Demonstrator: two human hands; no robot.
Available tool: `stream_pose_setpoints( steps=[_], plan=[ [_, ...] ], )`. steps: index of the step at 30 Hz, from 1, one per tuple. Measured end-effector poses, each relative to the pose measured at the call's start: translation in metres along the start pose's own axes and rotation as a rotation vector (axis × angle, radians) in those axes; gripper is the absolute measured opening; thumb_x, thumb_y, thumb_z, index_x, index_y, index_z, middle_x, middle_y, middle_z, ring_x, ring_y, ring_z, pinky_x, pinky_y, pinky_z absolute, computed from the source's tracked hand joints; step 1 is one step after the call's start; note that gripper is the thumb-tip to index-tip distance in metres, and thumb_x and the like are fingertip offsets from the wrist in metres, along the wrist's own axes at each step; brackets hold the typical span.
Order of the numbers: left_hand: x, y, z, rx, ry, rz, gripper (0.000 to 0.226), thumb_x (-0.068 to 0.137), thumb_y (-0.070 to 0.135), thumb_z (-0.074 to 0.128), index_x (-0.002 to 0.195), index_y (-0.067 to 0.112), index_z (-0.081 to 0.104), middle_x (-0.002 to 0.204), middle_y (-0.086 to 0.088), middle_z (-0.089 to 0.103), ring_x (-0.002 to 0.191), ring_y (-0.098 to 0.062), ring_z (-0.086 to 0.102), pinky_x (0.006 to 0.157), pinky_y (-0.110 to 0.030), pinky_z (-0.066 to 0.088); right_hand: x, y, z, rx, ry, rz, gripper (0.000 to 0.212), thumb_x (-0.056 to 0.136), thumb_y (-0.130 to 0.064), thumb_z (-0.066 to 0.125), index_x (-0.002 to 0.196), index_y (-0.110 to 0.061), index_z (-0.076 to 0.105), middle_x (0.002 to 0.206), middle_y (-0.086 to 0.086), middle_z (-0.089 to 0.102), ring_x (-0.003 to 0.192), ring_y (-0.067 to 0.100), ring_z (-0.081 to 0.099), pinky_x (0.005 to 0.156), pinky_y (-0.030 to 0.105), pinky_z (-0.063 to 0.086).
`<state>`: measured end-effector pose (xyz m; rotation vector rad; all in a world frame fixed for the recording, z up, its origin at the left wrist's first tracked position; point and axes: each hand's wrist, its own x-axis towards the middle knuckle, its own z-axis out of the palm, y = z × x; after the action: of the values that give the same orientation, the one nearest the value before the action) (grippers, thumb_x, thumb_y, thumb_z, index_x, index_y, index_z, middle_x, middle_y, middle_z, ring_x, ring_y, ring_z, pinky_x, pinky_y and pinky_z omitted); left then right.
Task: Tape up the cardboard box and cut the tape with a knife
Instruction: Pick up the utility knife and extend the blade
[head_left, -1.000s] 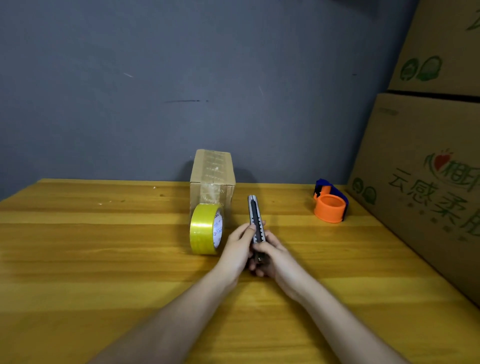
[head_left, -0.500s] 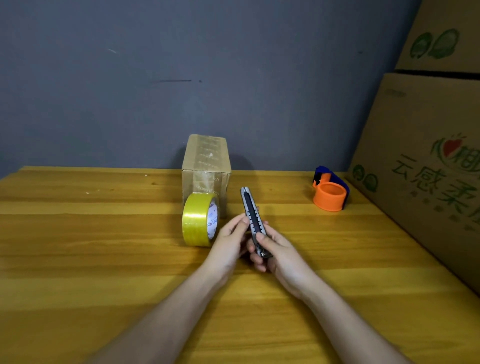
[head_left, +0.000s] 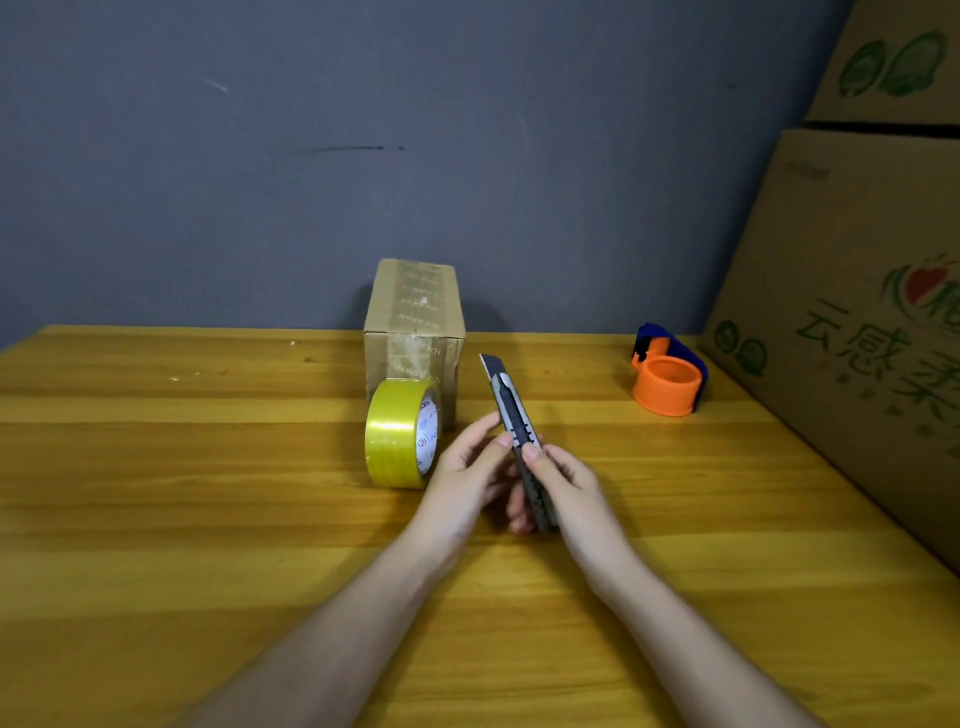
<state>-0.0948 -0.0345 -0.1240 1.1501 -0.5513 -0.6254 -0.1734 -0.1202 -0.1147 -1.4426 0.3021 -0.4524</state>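
A small cardboard box (head_left: 415, 312) stands at the back of the wooden table (head_left: 208, 493), with clear tape running over its top and front. A yellow tape roll (head_left: 397, 434) stands on edge against the box's front. Both hands hold a grey and black utility knife (head_left: 511, 410) just right of the roll. My right hand (head_left: 566, 483) grips the handle, thumb on the slider. My left hand (head_left: 467, 467) pinches the knife's body from the left. A short blade tip (head_left: 488, 364) sticks out, pointing away from me.
An orange and blue tape dispenser (head_left: 667, 379) sits at the back right of the table. Large printed cardboard cartons (head_left: 852, 312) are stacked along the right edge. A grey wall stands behind the table.
The knife has tilted so its tip leans left, and a short length of blade now shows at its end. Both hands stay on it.
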Motion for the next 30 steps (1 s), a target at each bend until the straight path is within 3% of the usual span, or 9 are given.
stream_pose_setpoints(
  steps=[2, 4, 6, 9, 11, 19, 22, 27, 30],
  plan=[
    [0.0005, -0.0013, -0.0006, 0.034, -0.021, 0.025, 0.026, 0.094, 0.013, 0.050, 0.118, 0.017, 0.059, 0.068, -0.010, 0.057, 0.048, -0.014, 0.044, 0.051, -0.030, 0.044, 0.0006, 0.0005, -0.0022, 0.033, -0.071, 0.028, 0.015, 0.099, -0.011, 0.040, 0.099, -0.010, 0.054, 0.054, 0.004, 0.058, 0.034, 0.014, 0.050, 0.037, 0.019, 0.039],
    [0.0004, -0.0015, -0.0001, 0.074, -0.004, 0.046, 0.026, 0.094, 0.010, 0.050, 0.118, 0.014, 0.059, 0.074, 0.000, 0.062, 0.051, -0.011, 0.046, 0.058, -0.034, 0.043, 0.0002, 0.0010, -0.0044, 0.085, -0.145, 0.036, 0.013, 0.097, -0.015, 0.041, 0.106, -0.012, 0.051, 0.057, 0.002, 0.055, 0.032, 0.014, 0.044, 0.036, 0.019, 0.031],
    [-0.0002, 0.0007, 0.0010, 0.048, 0.027, 0.048, 0.023, 0.093, 0.010, 0.049, 0.111, 0.016, 0.062, 0.087, -0.003, 0.067, 0.055, -0.010, 0.051, 0.063, -0.032, 0.045, -0.0015, -0.0008, -0.0056, 0.146, -0.218, 0.044, 0.020, 0.091, -0.020, 0.043, 0.109, -0.013, 0.050, 0.061, 0.003, 0.051, 0.034, 0.013, 0.040, 0.037, 0.019, 0.029],
    [0.0000, 0.0021, 0.0003, -0.033, 0.071, 0.020, 0.022, 0.095, 0.018, 0.046, 0.110, 0.016, 0.063, 0.109, -0.012, 0.071, 0.083, -0.018, 0.067, 0.079, -0.032, 0.050, -0.0036, -0.0026, -0.0042, 0.123, -0.261, 0.056, 0.017, 0.099, -0.013, 0.037, 0.111, -0.012, 0.049, 0.066, 0.004, 0.046, 0.037, 0.009, 0.037, 0.038, 0.020, 0.030],
    [-0.0013, 0.0032, 0.0003, -0.053, 0.072, 0.016, 0.024, 0.097, 0.020, 0.044, 0.110, 0.017, 0.063, 0.109, -0.011, 0.072, 0.100, -0.024, 0.066, 0.088, -0.038, 0.050, -0.0045, -0.0039, -0.0027, 0.071, -0.243, 0.060, 0.017, 0.101, -0.013, 0.032, 0.109, -0.010, 0.047, 0.064, 0.003, 0.042, 0.036, 0.006, 0.034, 0.037, 0.019, 0.028],
    [-0.0056, 0.0050, 0.0038, 0.039, 0.043, 0.035, 0.023, 0.097, 0.020, 0.046, 0.107, 0.028, 0.065, 0.113, -0.012, 0.069, 0.094, -0.022, 0.064, 0.074, -0.028, 0.056, -0.0051, -0.0064, -0.0040, -0.103, -0.061, 0.019, 0.030, 0.100, -0.021, 0.039, 0.078, -0.006, 0.053, 0.041, -0.005, 0.039, 0.027, 0.006, 0.028, 0.030, 0.016, 0.023],
    [-0.0061, 0.0055, 0.0049, 0.036, 0.030, 0.037, 0.022, 0.096, 0.017, 0.048, 0.103, 0.026, 0.066, 0.109, -0.012, 0.069, 0.079, -0.012, 0.065, 0.067, -0.021, 0.055, -0.0057, -0.0074, -0.0033, -0.098, -0.023, 0.004, 0.035, 0.099, -0.022, 0.041, 0.069, -0.006, 0.051, 0.037, -0.005, 0.038, 0.027, 0.007, 0.028, 0.030, 0.014, 0.023],
    [-0.0049, 0.0045, 0.0043, 0.029, 0.021, 0.046, 0.022, 0.096, 0.017, 0.048, 0.106, 0.024, 0.066, 0.100, -0.006, 0.069, 0.073, -0.006, 0.065, 0.068, -0.022, 0.056, -0.0045, -0.0055, -0.0039, -0.099, -0.017, 0.001, 0.038, 0.098, -0.028, 0.042, 0.067, -0.007, 0.051, 0.037, -0.004, 0.040, 0.027, 0.008, 0.030, 0.031, 0.014, 0.023],
    [-0.0043, 0.0034, 0.0037, 0.036, 0.051, 0.047, 0.021, 0.095, 0.017, 0.049, 0.102, 0.023, 0.067, 0.098, -0.003, 0.068, 0.081, -0.010, 0.064, 0.072, -0.023, 0.056, -0.0019, -0.0064, -0.0066, -0.119, -0.052, 0.045, 0.045, 0.100, -0.035, 0.032, 0.075, -0.006, 0.056, 0.039, 0.001, 0.048, 0.028, 0.011, 0.038, 0.033, 0.015, 0.028]
  ],
)
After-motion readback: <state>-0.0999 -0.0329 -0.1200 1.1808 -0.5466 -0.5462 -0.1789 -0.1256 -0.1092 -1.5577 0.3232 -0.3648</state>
